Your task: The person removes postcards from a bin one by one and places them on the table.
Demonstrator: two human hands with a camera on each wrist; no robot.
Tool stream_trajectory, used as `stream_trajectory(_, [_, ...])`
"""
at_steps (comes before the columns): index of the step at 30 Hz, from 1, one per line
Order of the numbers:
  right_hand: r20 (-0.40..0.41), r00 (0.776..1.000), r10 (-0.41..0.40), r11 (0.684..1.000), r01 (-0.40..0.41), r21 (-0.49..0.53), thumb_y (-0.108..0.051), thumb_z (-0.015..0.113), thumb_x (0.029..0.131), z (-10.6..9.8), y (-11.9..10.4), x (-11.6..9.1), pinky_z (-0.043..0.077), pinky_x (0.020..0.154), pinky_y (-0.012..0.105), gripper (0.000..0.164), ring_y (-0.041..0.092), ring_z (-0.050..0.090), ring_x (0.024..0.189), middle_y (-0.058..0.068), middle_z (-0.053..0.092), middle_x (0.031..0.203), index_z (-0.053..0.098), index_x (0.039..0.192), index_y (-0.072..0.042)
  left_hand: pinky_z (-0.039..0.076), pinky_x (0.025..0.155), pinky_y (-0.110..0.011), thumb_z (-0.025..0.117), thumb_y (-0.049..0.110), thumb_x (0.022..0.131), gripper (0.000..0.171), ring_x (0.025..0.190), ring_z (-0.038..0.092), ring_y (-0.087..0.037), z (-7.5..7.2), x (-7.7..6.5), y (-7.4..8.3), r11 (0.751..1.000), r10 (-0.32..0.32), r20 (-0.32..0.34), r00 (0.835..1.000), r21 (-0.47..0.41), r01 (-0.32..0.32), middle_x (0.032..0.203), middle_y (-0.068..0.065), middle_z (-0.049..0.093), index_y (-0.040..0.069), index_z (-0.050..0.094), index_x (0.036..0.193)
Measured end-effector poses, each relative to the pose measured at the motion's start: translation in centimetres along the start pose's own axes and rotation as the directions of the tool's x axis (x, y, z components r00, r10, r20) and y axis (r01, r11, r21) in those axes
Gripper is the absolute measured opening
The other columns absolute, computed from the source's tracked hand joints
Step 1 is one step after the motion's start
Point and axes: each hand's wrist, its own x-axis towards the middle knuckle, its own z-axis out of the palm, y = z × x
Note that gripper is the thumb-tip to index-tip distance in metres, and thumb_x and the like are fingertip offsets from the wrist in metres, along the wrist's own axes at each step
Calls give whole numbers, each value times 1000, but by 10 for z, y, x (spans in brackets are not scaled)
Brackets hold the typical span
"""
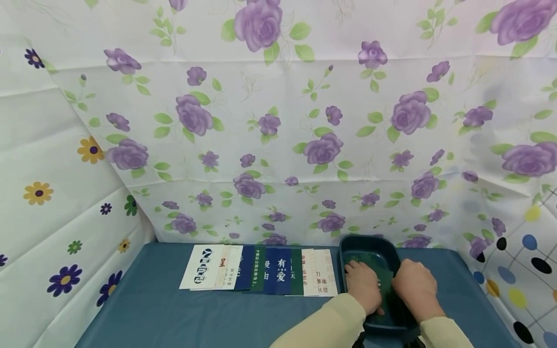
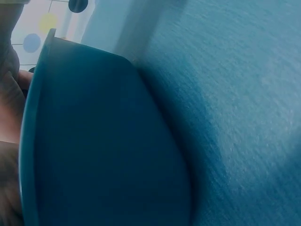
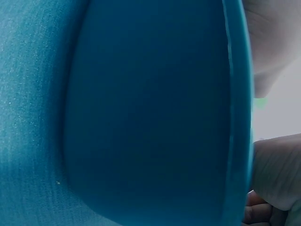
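Inside a dark teal tray (image 1: 369, 241) at the right of the table lies a green card (image 1: 367, 258). My left hand (image 1: 362, 285) reaches in from the left, fingers extended over the card and thumb low beside it. At the tray's right side is my right hand (image 1: 415, 287), its knuckles raised and its fingertips hidden behind them. Both wrist views look at the outer tray wall (image 2: 108, 141), with parts of the hands showing past the rim (image 3: 237, 117). To the left, printed cards (image 1: 265, 270) lie overlapped in a row.
The tray and cards stand on a blue-covered table (image 1: 209, 319). A white flowered curtain (image 1: 287, 145) rises along the back edge, a flowered sheet (image 1: 56, 232) hangs at the left, and a dotted sheet (image 1: 531, 261) at the right.
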Motion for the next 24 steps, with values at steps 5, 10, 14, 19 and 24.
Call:
stream_trajectory(5, [-2, 1000, -6, 1000, 6, 1, -16, 57, 87, 0, 0, 1, 41, 47, 37, 16, 25, 54, 55, 12, 59, 66, 63, 80, -3, 48, 80, -26, 85, 69, 29, 110, 94, 52, -20, -3, -1, -1, 999, -43, -38, 998, -19, 42, 108, -7, 51, 13, 47, 116])
stream_trajectory(10, [-9, 1000, -1, 1000, 0, -6, -18, 60, 86, 1, 2, 4, 42, 47, 39, 20, 27, 56, 57, 15, 62, 72, 64, 88, 1, 50, 62, -26, 82, 60, 52, 87, 73, 59, -15, -3, -4, -4, 999, -9, -78, 997, -43, 6, 94, -4, 61, 14, 45, 116])
stream_trajectory(14, [-10, 1000, 4, 1000, -4, -8, -20, 61, 85, 1, 2, 5, 43, 47, 40, 21, 27, 57, 58, 16, 63, 74, 64, 88, 1, 46, 46, -26, 74, 52, 70, 75, 52, 55, -11, -7, -9, -10, 996, 65, -100, 993, -50, -70, 75, 0, 64, 15, 42, 127])
stream_trajectory(19, [-6, 1000, 12, 1000, -12, -10, -20, 60, 86, 2, 3, 6, 42, 46, 39, 20, 26, 56, 57, 16, 64, 74, 65, 86, -1, 48, 46, -23, 71, 36, 80, 55, 54, 60, -9, -10, -12, -22, 973, 193, -173, 966, -92, -211, 81, 2, 67, 12, 51, 126])
stream_trajectory(24, [-5, 1000, 8, 1000, -8, -7, -20, 61, 86, 3, 2, 5, 42, 46, 39, 18, 25, 55, 55, 14, 62, 70, 65, 78, -4, 48, 52, -19, 68, 22, 84, 9, 62, 61, -5, -13, -13, -35, 916, 300, -270, 915, -185, -355, 82, 5, 65, 17, 64, 91])
